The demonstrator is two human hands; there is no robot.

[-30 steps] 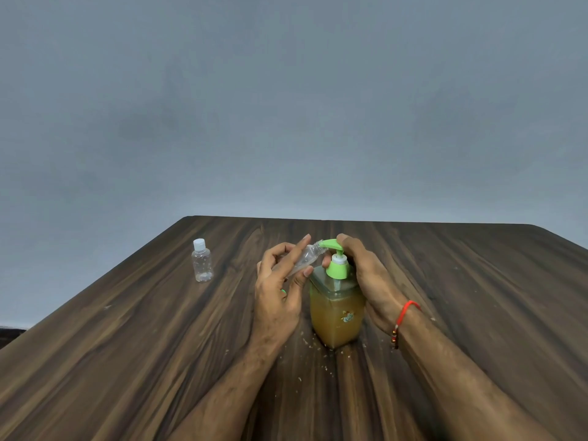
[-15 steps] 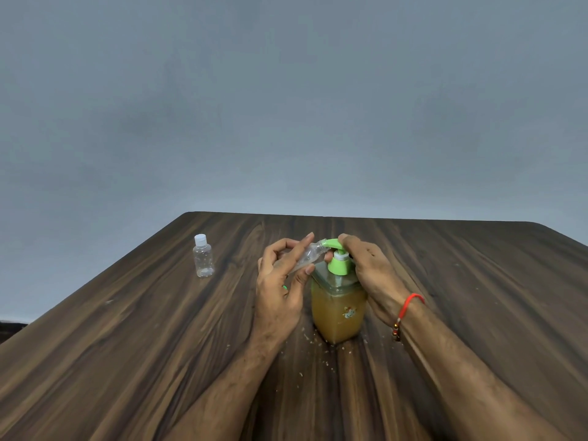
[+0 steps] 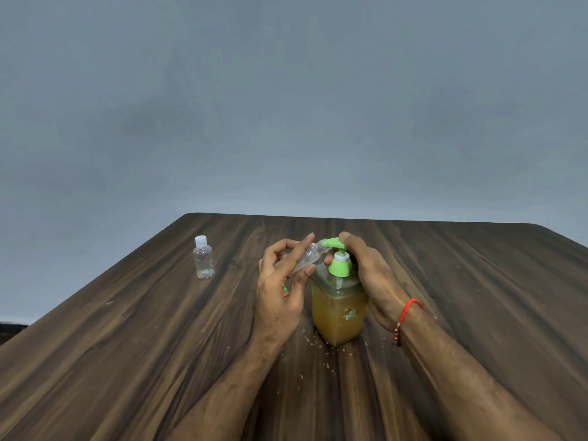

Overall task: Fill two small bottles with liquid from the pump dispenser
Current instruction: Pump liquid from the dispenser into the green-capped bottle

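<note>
A square pump dispenser holding amber liquid, with a green pump head, stands mid-table. My left hand grips a small clear bottle, tilted with its mouth against the green nozzle tip. My right hand wraps the dispenser's right side, its fingers resting on the top of the pump head. A second small clear bottle with a white cap stands upright to the far left, apart from both hands. Something small and green shows inside my left palm.
The dark wooden table stretches wide on both sides; its far edge lies just behind the dispenser. Small pale crumbs are scattered around the dispenser's base. A plain grey wall fills the background.
The pump head has risen slightly compared with one second ago. Both hands and the tilted bottle stay at the nozzle; the view shifted a little.
</note>
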